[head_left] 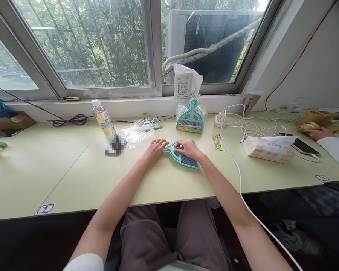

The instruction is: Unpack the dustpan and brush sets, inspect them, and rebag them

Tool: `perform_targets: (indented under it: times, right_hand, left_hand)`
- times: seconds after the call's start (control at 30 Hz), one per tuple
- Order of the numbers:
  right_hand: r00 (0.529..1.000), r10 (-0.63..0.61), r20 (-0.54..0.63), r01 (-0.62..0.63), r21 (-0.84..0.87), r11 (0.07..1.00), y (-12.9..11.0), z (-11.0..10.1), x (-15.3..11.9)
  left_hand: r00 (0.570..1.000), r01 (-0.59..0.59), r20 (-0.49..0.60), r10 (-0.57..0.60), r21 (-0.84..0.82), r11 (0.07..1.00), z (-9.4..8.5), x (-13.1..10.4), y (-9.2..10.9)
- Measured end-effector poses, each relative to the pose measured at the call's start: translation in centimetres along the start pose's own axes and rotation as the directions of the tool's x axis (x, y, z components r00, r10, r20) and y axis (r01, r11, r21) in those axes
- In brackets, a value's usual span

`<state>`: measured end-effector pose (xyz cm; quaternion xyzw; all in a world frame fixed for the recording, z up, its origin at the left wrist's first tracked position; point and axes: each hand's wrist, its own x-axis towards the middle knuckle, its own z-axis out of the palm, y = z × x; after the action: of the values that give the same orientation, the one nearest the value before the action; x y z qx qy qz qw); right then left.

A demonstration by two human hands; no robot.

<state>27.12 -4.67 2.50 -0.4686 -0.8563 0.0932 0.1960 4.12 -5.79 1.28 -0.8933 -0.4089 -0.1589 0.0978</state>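
A small teal dustpan and brush set (186, 160) lies flat on the table, its handle pointing left and its bristles to the right. My left hand (157, 147) is closed at the end of the handle. Over the middle of the set, my right hand (188, 148) has its fingers bent down and pressed together on it; the fingertips are partly hidden. Behind them stands a stack of similar teal sets (190, 116) in clear wrapping. Crumpled clear plastic (137, 133) lies at the left, beside another green set (149, 122). A yellow-green label card (218, 142) lies to the right.
A bottle (104, 118) stands at the left by a blurred dark object. At the right are a white cable (239, 173), a tissue pack (268, 148), a phone (305, 145) and another person's hand (318, 133). The table's front edge (172, 201) is near my lap.
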Motion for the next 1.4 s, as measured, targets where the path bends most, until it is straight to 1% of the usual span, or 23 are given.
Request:
perform_targets:
  times: [0.13, 0.2, 0.4, 0.53, 0.6, 0.67, 0.77, 0.83, 0.9, 1.07, 1.13, 1.2, 1.23, 1.27, 1.3, 1.33, 1.37, 1.4]
  right_hand:
    - [1.000, 0.006, 0.003, -0.006, 0.072, 0.997, 0.3, 0.3, 0.1]
    - [1.000, 0.002, 0.004, -0.002, 0.099, 0.995, 0.5, 0.3, 0.1]
    - [1.000, 0.021, -0.009, -0.020, 0.075, 0.997, 0.9, -0.6, -0.1]
    - [0.999, 0.027, -0.023, -0.026, 0.039, 0.999, 1.0, -0.9, 0.0]
    - [0.999, 0.018, -0.026, -0.017, 0.035, 0.999, 1.0, -0.9, 0.1]
    - [0.999, 0.013, -0.030, -0.012, 0.047, 0.999, 1.0, -0.9, 0.3]
    - [0.999, 0.043, -0.013, -0.042, 0.076, 0.996, 1.0, -0.9, 0.6]
    - [0.998, 0.065, 0.000, -0.065, 0.070, 0.995, 0.9, -0.7, 0.6]
    - [0.998, 0.058, -0.007, -0.058, 0.052, 0.997, 0.9, -0.4, 0.5]
    - [1.000, 0.007, -0.023, -0.006, 0.037, 0.999, 0.7, 0.1, 0.1]
    - [1.000, 0.021, -0.011, -0.020, 0.032, 0.999, 0.6, 0.0, 0.0]
    - [0.999, 0.053, -0.006, -0.053, 0.021, 0.998, 0.4, -0.3, 0.0]
    - [0.998, 0.069, -0.014, -0.068, 0.019, 0.997, 0.2, -0.4, 0.0]
    - [0.996, 0.079, -0.032, -0.078, 0.025, 0.997, 0.1, -0.5, 0.0]
    - [0.994, 0.089, -0.061, -0.087, 0.042, 0.995, -0.1, -0.6, 0.0]
    - [0.990, 0.098, -0.102, -0.091, 0.068, 0.994, -0.4, -0.7, 0.0]
    - [0.983, 0.109, -0.148, -0.095, 0.100, 0.990, -0.6, -0.8, 0.1]
    - [0.973, 0.123, -0.196, -0.097, 0.134, 0.986, -0.9, -0.8, 0.1]
  left_hand:
    - [0.998, -0.051, 0.023, 0.050, 0.060, 0.997, 0.0, 0.3, 0.5]
    - [0.998, -0.059, 0.041, 0.057, 0.049, 0.997, 0.1, 0.3, 0.5]
    - [0.997, -0.017, 0.071, 0.029, -0.167, 0.986, 0.9, 0.2, 0.7]
    - [0.996, 0.005, 0.086, 0.014, -0.223, 0.975, 1.1, 0.5, 1.1]
    - [0.997, 0.017, 0.076, -0.001, -0.209, 0.978, 0.9, 0.7, 1.4]
    - [0.997, 0.034, 0.080, -0.022, -0.151, 0.988, 0.6, 0.9, 1.6]
    - [0.991, 0.061, 0.124, -0.053, -0.060, 0.996, 0.0, 0.9, 1.8]
    - [0.987, 0.074, 0.149, -0.068, -0.035, 0.997, -0.1, 0.8, 1.9]
    - [0.987, 0.083, 0.138, -0.077, -0.036, 0.996, 0.0, 0.7, 1.8]
    - [0.991, 0.122, 0.073, -0.116, -0.084, 0.989, 0.5, 0.5, 1.2]
    - [0.990, 0.134, 0.050, -0.129, -0.091, 0.987, 0.6, 0.4, 1.2]
    - [0.986, 0.166, 0.000, -0.167, -0.117, 0.979, 0.5, 0.3, 1.4]
    - [0.978, 0.194, -0.047, -0.203, -0.145, 0.970, 0.4, 0.3, 1.5]
    - [0.961, 0.228, -0.113, -0.252, -0.189, 0.955, 0.2, 0.3, 1.6]
    - [0.929, 0.263, -0.194, -0.315, -0.254, 0.931, 0.1, 0.4, 1.7]
    - [0.882, 0.286, -0.270, -0.387, -0.346, 0.893, 0.0, 0.5, 1.6]
    - [0.832, 0.287, -0.311, -0.459, -0.465, 0.837, -0.1, 0.7, 1.5]
    - [0.805, 0.265, -0.291, -0.516, -0.602, 0.753, -0.1, 1.0, 1.4]
